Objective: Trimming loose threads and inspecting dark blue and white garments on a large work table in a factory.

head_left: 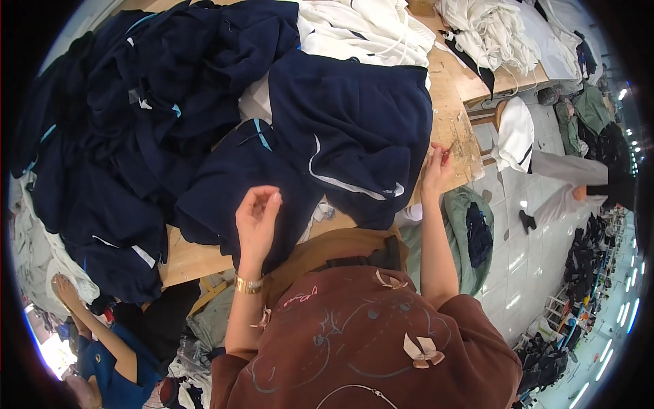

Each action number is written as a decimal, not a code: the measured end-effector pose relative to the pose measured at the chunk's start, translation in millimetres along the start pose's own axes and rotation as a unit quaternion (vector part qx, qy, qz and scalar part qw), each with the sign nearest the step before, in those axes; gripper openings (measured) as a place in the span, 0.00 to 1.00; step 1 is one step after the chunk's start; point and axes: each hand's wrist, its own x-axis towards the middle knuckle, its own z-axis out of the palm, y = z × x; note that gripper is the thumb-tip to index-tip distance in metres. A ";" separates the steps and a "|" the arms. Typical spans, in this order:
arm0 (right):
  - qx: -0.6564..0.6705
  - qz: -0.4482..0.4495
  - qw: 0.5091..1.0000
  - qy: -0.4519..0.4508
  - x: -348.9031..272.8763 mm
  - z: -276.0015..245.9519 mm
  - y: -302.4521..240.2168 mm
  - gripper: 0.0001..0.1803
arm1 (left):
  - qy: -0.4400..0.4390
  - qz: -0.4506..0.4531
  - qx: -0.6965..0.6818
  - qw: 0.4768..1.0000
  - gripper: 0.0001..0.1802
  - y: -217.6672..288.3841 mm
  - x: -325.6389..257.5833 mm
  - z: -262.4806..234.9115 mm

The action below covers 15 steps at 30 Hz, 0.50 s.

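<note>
The navy garment lies in front of me on the wooden table, its waist edge away from me and its lower part rumpled toward my body. My right hand is closed around a small red tool just beyond the garment's right edge, above bare wood; the fingers hide most of it, so I cannot tell its kind. My left hand is curled over the lower navy cloth, thumb and fingertips close together. Whether I pinch something thin there, such as a thread, I cannot tell, nor whether I touch the cloth.

I judge this garment to be partway through: it is spread out, yet creased, neither folded nor stacked. A white strip runs curved across it, and a blue tab shows on the cloth nearer my left hand; neither tells me whether this piece is complete.

To my left a big navy heap covers much of the table, tumbled, with a white tag showing near its lower edge. Those pieces may be waiting or finished; nothing visible settles it. White clothes lie beyond the garment, also unsorted as far as I can judge.
</note>
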 end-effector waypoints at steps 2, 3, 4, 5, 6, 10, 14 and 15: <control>0.048 -0.004 0.999 0.006 -9.1 1.4 -17.8 0.10 | -0.022 -0.066 -0.023 0.997 0.07 3.3 -13.0 1.6; 0.044 0.002 0.999 -0.016 -13.0 1.8 -31.2 0.10 | -0.028 -0.052 -0.040 0.997 0.06 1.9 -15.1 5.0; 0.042 0.007 0.998 -0.038 -17.0 4.0 -45.1 0.10 | -0.029 -0.052 -0.042 0.997 0.06 1.5 -16.0 9.9; 0.046 0.017 0.997 -0.055 -22.3 6.2 -59.5 0.09 | -0.033 -0.021 -0.006 0.999 0.06 1.5 -15.9 17.0; 0.047 0.013 0.997 -0.053 -30.8 11.3 -76.5 0.09 | -0.038 0.011 0.031 0.999 0.06 2.2 -14.6 24.6; -0.088 -0.039 0.967 -0.236 -63.0 33.1 -118.2 0.08 | -0.108 0.104 0.223 0.963 0.07 28.8 8.2 59.5; -0.279 -0.143 0.901 -0.299 -88.0 44.6 -125.5 0.14 | -0.184 -0.188 0.118 0.958 0.21 22.9 18.9 81.4; -0.285 -0.129 0.901 -0.302 -91.6 46.5 -116.5 0.16 | -0.202 -0.234 0.036 0.950 0.23 13.3 20.2 85.0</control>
